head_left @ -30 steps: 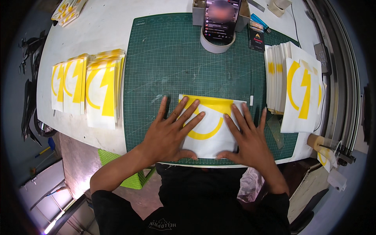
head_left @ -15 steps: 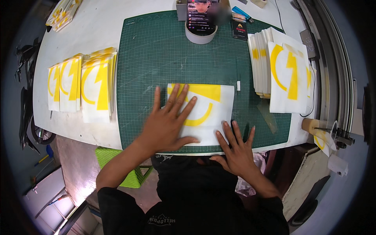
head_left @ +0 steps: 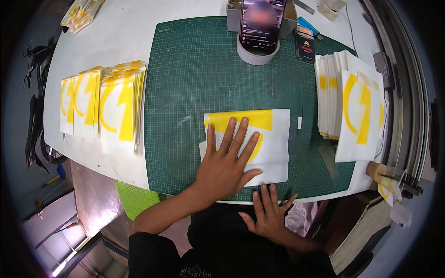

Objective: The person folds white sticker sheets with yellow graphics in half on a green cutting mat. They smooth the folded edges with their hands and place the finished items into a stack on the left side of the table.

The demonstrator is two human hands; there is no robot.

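On the green cutting mat [head_left: 194, 88] lies a folded white sheet with a yellow print [head_left: 274, 155], a second layer peeping out at its left edge. My left hand [head_left: 225, 162] rests flat across the sheet's left and middle, fingers spread and pointing away from me. By the sheet's near edge is my right hand [head_left: 269, 215], its fingers extended and apart. Its fingertips reach the near edge of the sheet, and the rest of the hand hangs over the table's front edge. Neither hand grips anything.
Folded printed sheets stand in stacks at the left [head_left: 116, 106] and right [head_left: 354, 116]. A phone [head_left: 262, 28] leans in a white roll [head_left: 257, 56] at the back, near a small dark box [head_left: 305, 48] and a blue lighter [head_left: 309, 27]. A green stool [head_left: 134, 197] is below left.
My right hand has drawn back from the sheet's right part to its near edge, further left. My left hand has slid slightly rightward over the sheet. The whole view has shifted somewhat.
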